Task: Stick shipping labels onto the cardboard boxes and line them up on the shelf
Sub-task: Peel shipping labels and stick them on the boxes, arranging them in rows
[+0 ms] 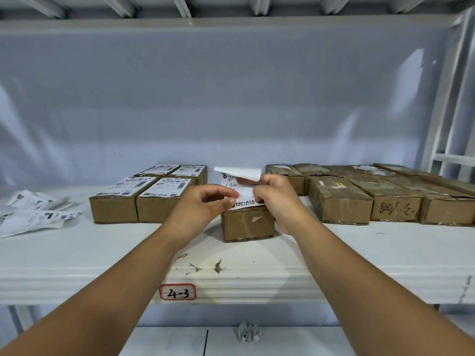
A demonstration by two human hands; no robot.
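Hands, left (pixel 205 204) and right (pixel 275 199), pinch label (pixel 241 173); shelf tag (pixel 177 292) reads "4-3"

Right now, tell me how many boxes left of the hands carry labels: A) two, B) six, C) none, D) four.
D: four labelled boxes stand two by two left of the left hand, which with the right hand pinches a label over a fifth box.

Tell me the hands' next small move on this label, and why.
Probably the right hand should peel the curled layer fully off the shipping label while the left hand pinches its near edge: the layer is only partly lifted, with the cardboard box waiting below.
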